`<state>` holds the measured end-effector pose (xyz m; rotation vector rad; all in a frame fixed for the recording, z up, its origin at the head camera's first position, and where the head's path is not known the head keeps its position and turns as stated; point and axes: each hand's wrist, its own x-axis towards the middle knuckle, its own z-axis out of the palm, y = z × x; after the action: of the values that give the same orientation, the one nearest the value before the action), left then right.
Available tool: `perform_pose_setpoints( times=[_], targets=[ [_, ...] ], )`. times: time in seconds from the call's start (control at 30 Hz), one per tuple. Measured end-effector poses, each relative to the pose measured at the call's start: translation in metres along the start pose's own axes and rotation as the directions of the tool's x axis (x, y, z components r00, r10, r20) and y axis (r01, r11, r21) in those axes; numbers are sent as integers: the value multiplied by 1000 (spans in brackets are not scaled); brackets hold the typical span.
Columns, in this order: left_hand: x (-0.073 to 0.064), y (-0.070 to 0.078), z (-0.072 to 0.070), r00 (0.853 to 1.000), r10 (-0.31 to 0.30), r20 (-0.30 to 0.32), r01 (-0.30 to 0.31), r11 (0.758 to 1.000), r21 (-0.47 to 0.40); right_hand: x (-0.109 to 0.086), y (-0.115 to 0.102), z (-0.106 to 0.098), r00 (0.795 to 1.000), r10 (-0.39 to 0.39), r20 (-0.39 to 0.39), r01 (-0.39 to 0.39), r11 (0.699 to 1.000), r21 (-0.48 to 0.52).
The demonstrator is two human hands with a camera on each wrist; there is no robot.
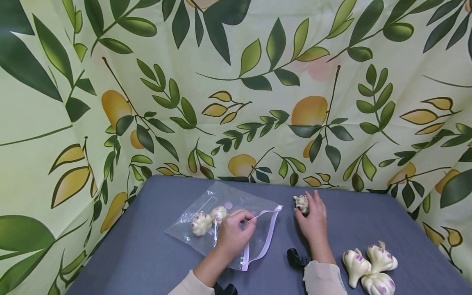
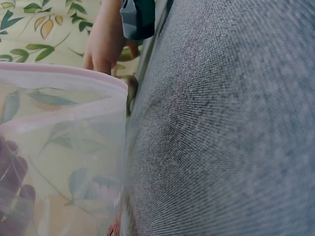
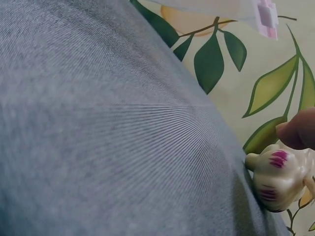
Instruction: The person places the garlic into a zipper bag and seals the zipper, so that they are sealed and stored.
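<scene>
My left hand (image 1: 236, 229) pinches the upper edge of the mouth of a clear zip bag (image 1: 239, 196) with a pale purple seal. Inside the bag lie two garlic bulbs (image 1: 201, 224), white with purple marks. In the left wrist view, fingers (image 2: 15, 182) show through the plastic of the bag (image 2: 78, 152). Toward the table's back edge, my right hand (image 1: 313, 221) is beside another garlic bulb (image 1: 301, 203), its fingers fairly straight. The right wrist view has the thumb (image 3: 298, 130) just above that bulb (image 3: 278, 177); whether they touch is unclear.
Three more garlic bulbs (image 1: 380, 258) sit together at the front right of the grey table (image 1: 147, 246). A leaf-and-fruit patterned cloth (image 1: 236, 102) hangs behind and at the sides. A black wrist device (image 1: 296, 258) is by the right wrist.
</scene>
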<state>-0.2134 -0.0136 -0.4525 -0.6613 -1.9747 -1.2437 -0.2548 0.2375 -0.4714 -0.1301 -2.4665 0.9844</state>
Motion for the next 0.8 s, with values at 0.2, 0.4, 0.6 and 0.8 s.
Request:
perform_pose_setpoints(
  times=[0.2, 0.4, 0.6, 0.8],
  targets=[
    [2, 1, 0, 1000, 5, -1, -5, 1000, 0, 2, 4, 0, 995, 32, 99, -29, 999, -34],
    [2, 2, -1, 1000, -3, 9, 3, 1000, 6, 2, 5, -1, 987, 46, 152, -41, 998, -40],
    [1, 1, -1, 1000, -5, 8, 5, 1000, 6, 2, 5, 2, 995, 3, 104, -4, 1000, 11],
    [1, 0, 0, 1000, 3, 3, -3, 1000, -7, 1, 5, 5, 1000, -2, -2, 3, 998, 61]
  ],
)
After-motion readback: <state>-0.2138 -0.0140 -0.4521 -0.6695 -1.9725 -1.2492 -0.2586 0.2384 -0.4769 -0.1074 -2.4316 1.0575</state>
